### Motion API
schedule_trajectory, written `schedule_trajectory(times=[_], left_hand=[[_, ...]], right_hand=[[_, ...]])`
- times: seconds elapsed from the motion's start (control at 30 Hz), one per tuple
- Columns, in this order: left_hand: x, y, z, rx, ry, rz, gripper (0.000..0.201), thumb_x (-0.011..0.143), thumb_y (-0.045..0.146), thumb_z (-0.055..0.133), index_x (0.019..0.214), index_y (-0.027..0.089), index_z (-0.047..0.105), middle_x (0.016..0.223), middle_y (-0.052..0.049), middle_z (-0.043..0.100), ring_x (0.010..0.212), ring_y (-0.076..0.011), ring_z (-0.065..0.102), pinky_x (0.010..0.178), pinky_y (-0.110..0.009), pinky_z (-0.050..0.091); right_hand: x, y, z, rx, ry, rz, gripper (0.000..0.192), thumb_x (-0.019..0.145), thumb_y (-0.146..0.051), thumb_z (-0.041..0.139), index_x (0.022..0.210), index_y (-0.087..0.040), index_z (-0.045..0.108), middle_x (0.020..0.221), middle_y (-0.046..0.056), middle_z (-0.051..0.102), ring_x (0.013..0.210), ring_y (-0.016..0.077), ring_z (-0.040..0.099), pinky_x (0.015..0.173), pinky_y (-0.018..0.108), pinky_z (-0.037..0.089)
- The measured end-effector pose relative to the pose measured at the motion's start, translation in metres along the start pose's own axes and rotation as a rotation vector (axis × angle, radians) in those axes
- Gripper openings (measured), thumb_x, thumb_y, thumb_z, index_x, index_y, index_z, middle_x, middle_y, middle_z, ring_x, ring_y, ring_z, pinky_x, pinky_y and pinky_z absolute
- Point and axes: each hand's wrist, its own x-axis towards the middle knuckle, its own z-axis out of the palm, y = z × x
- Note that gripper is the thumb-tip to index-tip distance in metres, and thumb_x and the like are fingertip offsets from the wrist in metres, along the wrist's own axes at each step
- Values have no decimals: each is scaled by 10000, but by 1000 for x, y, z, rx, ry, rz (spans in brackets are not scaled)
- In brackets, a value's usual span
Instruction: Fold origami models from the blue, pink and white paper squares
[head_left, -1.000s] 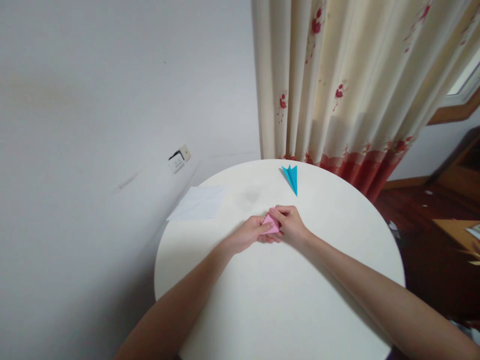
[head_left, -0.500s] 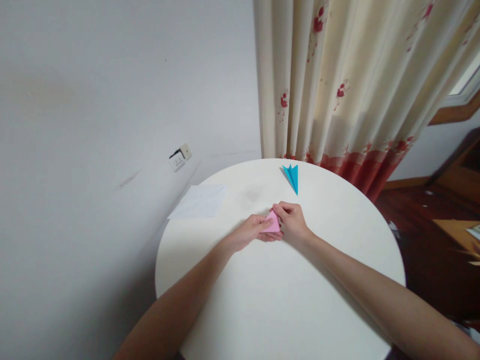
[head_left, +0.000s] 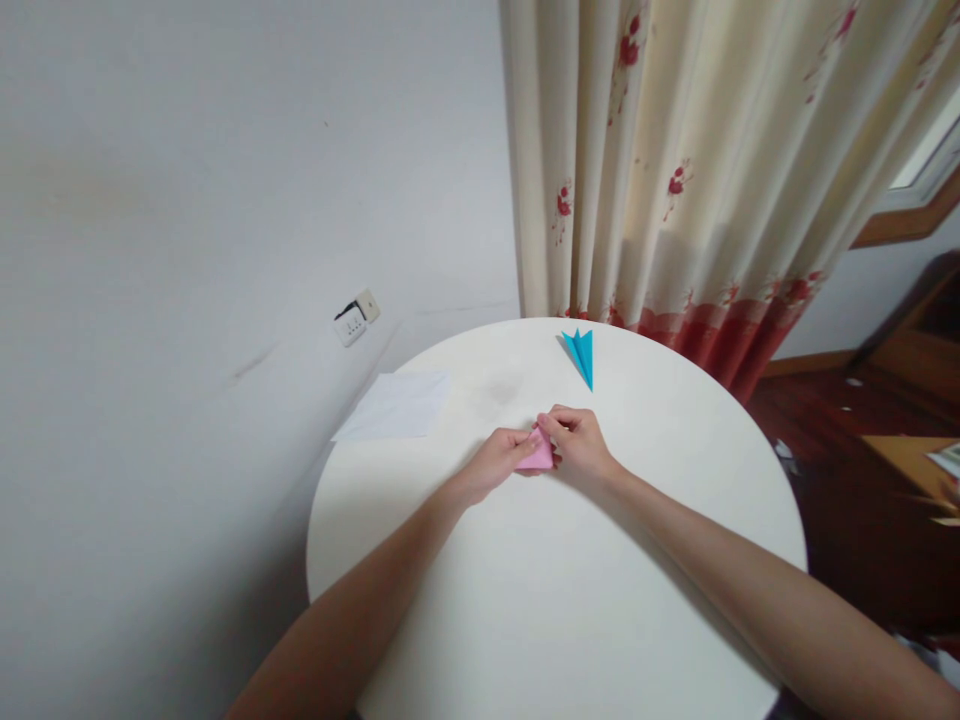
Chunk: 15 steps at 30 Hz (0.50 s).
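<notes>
— What are the hands doing?
— The left hand (head_left: 499,462) and right hand (head_left: 579,447) both pinch one small pink folded paper (head_left: 538,454), flat and triangular, low over the round white table (head_left: 570,590).
— Anything else?
— One blue folded paper (head_left: 581,355), pointed, lies beyond the right hand; one white sheet (head_left: 394,406) lies well left of the left hand.

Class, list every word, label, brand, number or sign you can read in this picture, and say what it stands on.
None can be read.
The pink paper, blue folded paper and white sheet show no print.
The wall socket is too small to show any marking.
The curtain bears only red flowers.
</notes>
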Motion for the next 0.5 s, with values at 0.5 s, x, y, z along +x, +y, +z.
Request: schedule_trajectory(times=[0.5], left_hand=[[5, -10, -5, 34, -5, -13, 495, 813, 569, 624, 763, 82, 700, 700, -65, 671, 608, -130, 558, 597, -244, 384]], right_hand=[[1, 10, -1, -44, -26, -5, 376, 791, -468, 652, 598, -147, 622, 534, -22, 510, 443, 92, 427, 360, 215, 294]])
